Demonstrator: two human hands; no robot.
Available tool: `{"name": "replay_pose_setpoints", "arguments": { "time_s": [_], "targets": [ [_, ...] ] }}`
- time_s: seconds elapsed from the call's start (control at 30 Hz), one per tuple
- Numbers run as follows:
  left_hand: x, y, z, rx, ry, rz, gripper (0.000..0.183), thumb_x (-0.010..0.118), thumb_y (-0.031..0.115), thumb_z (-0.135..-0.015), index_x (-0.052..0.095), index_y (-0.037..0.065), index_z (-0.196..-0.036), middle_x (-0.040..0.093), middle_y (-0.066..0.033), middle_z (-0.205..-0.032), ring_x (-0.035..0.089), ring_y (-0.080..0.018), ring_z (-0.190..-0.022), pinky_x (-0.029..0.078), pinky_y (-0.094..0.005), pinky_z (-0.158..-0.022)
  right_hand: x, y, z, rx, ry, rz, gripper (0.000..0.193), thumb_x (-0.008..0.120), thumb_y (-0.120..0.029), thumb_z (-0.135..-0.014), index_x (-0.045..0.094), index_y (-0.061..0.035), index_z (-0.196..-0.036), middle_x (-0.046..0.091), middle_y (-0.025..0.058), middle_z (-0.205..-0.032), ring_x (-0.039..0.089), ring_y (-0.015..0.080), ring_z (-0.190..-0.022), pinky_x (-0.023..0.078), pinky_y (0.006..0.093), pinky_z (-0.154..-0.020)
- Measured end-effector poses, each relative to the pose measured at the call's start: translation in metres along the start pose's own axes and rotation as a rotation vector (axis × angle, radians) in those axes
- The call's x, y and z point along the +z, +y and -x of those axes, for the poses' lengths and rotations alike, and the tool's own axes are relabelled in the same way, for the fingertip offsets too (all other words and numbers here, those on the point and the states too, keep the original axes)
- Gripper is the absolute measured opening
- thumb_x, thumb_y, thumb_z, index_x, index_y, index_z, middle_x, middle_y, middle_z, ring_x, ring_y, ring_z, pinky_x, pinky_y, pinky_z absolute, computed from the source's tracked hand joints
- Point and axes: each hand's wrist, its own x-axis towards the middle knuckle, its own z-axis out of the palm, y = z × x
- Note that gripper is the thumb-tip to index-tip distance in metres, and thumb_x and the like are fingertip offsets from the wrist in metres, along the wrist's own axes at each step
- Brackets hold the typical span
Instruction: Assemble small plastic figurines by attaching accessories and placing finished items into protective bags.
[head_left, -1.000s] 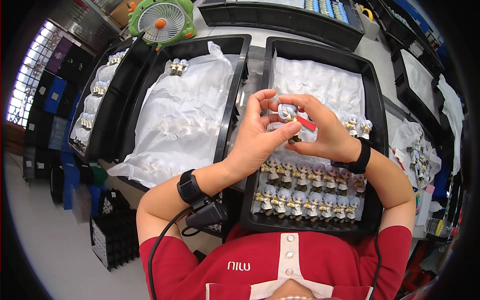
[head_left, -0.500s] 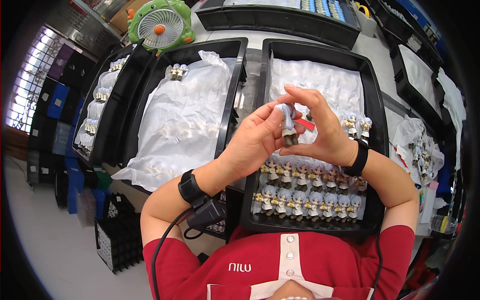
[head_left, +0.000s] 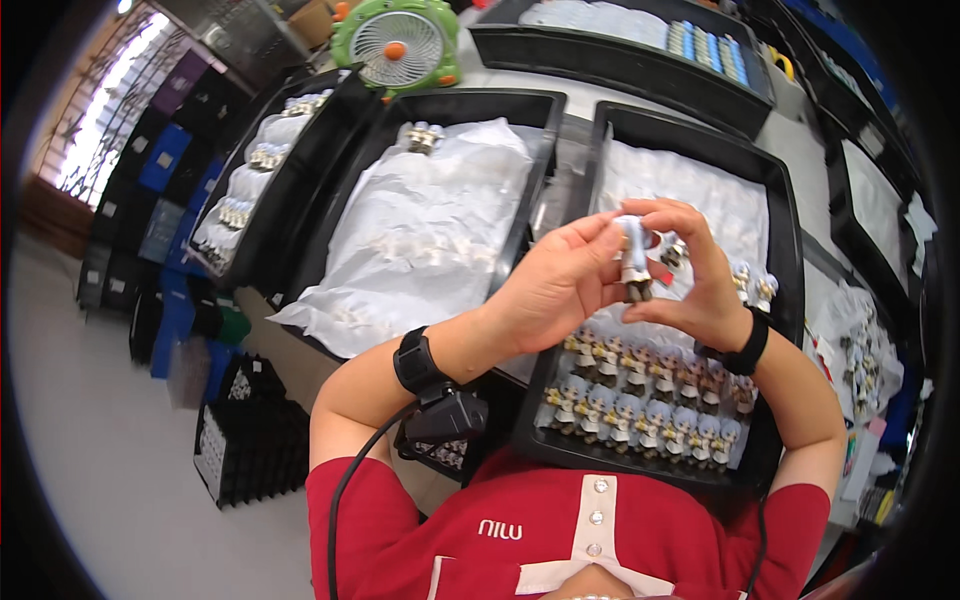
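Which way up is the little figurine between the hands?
Head up in the picture: the figurine, gripped by the left hand, shows pale hair above and dark boots below. Its exact tilt I cannot tell.

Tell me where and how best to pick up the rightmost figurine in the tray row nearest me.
Grip the end figurine around its body, just below the broad head, probably best from above and its right. It appears to lie face up; a neighbouring figurine crowds its left, while a gap separates it from the right tray wall.
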Motion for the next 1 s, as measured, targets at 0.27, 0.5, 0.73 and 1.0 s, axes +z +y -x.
{"name": "replay_pose_setpoints", "arguments": {
  "time_s": [0.27,0.5,0.73,1.0],
  "targets": [
    [-0.026,0.123,0.013,-0.199,0.272,-1.150,0.030,0.056,0.022,-0.090,0.056,0.005,-0.115,0.059,-0.0033,-0.089,0.062,-0.0107,-0.077,0.050,-0.0241,-0.068,-0.002,0.005,0.001,0.128,-0.011,-0.030,0.062,0.079,-0.019,-0.066,0.049,-0.0070,-0.119,0.055,0.0077,-0.117,0.053,0.0197,-0.104,0.042,0.0312,-0.083],
    [-0.152,0.163,-0.031,-0.815,0.363,-2.100,0.053,0.047,0.009,-0.077,0.048,0.017,-0.129,0.060,-0.0184,-0.102,0.063,-0.0250,-0.068,0.054,-0.0338,-0.062,-0.002,-0.003,-0.005,0.145,-0.004,0.018,0.043,0.073,-0.007,-0.069,0.056,-0.0053,-0.109,0.060,0.0077,-0.103,0.058,0.0186,-0.089,0.045,0.0280,-0.072],
    [-0.173,0.115,-0.116,-0.268,0.660,-1.118,0.042,0.050,0.015,-0.090,0.042,0.014,-0.131,0.057,-0.0081,-0.091,0.059,-0.0180,-0.072,0.055,-0.0343,-0.064,-0.006,0.005,-0.004,0.235,0.026,-0.061,0.035,0.069,-0.005,-0.074,0.058,-0.0053,-0.107,0.062,0.0060,-0.101,0.059,0.0137,-0.084,0.045,0.0257,-0.069],
    [-0.199,0.074,-0.162,-0.094,0.943,-0.939,0.026,0.066,0.020,-0.083,0.057,-0.001,-0.070,0.055,-0.0081,-0.064,0.051,-0.0177,-0.051,0.041,-0.0327,-0.044,-0.006,0.002,-0.006,0.282,-0.037,-0.018,0.023,0.068,-0.005,-0.076,0.063,-0.0042,-0.098,0.064,0.0048,-0.087,0.060,0.0122,-0.074,0.046,0.0248,-0.066]
  ]
}}
